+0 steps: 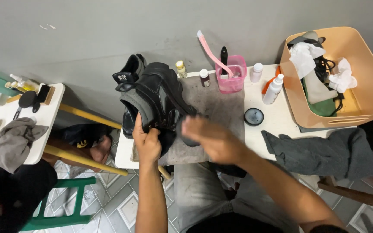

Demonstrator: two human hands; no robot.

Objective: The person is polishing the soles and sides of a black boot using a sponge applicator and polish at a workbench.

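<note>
Gripping the black leather shoe point(158, 97) by its tongue above the grey mat point(214, 105), the left hand point(146, 142) clamps something stiff and fairly heavy, while the blurred right hand point(210, 138) presses a dark cloth point(185, 131) on its side.

White spray bottle point(273, 89), small bottles point(204, 78), round tin point(254, 116) on table point(277, 116).

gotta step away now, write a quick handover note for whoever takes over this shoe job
Left hand: grips the black shoe, held up over the grey mat.
Right hand: blurred, at the shoe's side; whether it holds anything cannot be told.
Second shoe stands behind the first.
Open polish tin, white bottle and pink cup on the white table.
Done: supplies laid out. Left: how much of the shoe remains unclear.
</note>
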